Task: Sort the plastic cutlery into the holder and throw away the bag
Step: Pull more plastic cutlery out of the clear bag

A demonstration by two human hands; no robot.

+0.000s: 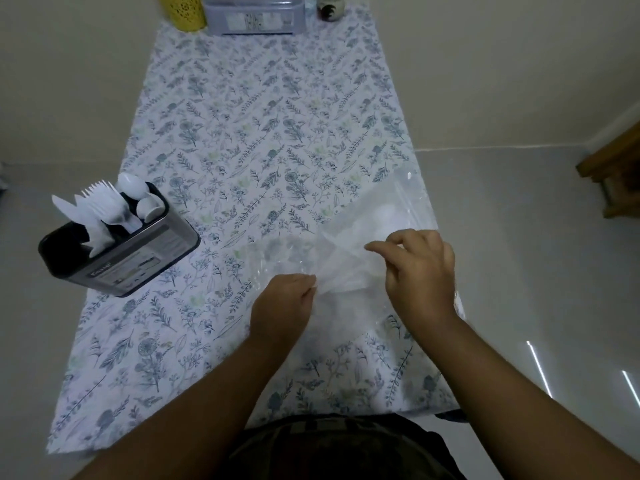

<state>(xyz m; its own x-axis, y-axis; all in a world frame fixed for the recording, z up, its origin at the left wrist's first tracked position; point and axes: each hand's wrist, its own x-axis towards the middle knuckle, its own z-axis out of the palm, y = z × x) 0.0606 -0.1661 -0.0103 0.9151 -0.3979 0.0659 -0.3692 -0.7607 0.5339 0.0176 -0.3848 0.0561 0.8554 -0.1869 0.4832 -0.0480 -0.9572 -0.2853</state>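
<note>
Both hands, the left hand (289, 299) and the right hand (420, 268), pinch the clear bag (349, 268) gathered between them on the tabletop (242, 140). Far to their left, the holder (119, 252) already carries white cutlery (107, 206) (sorting seems done); binning remains.

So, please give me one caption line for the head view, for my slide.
Both hands, left hand and right hand, pinch the clear bag; white cutlery stands in the holder.
</note>
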